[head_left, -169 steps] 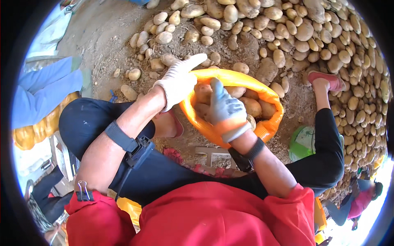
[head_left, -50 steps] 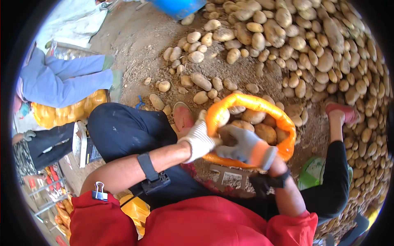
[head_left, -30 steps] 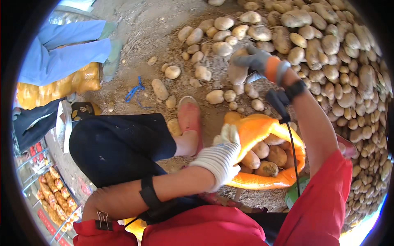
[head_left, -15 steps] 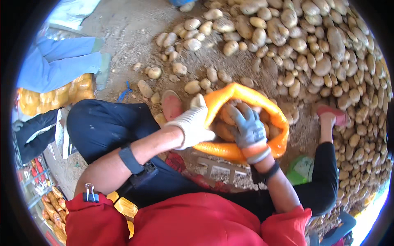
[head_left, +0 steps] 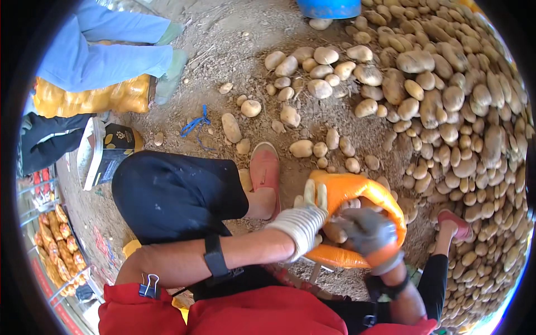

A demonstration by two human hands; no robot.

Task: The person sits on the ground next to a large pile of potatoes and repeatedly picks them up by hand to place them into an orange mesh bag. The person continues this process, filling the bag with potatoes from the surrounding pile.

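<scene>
An orange mesh sack (head_left: 363, 192) sits open between my knees, partly filled with potatoes. My left hand (head_left: 304, 220), in a white glove, grips the sack's near-left rim and holds the mouth open. In a grey and orange glove, my right hand (head_left: 365, 231) reaches into the sack's mouth and rests on the potatoes inside; whether it holds one is hidden. A large heap of potatoes (head_left: 446, 106) covers the ground ahead and to the right. My pink shoe (head_left: 265, 173) is just left of the sack.
Loose potatoes (head_left: 231, 127) and a blue cord (head_left: 195, 125) lie on the dirt ahead. A person in blue trousers (head_left: 106, 50) stands at upper left by a filled orange sack (head_left: 89, 97). A blue bucket (head_left: 329, 6) is at the top. A box (head_left: 103, 151) lies at left.
A second ago my right hand was stretched out to the potato heap; it has come back into the sack's mouth. My left hand has stayed on the rim.
</scene>
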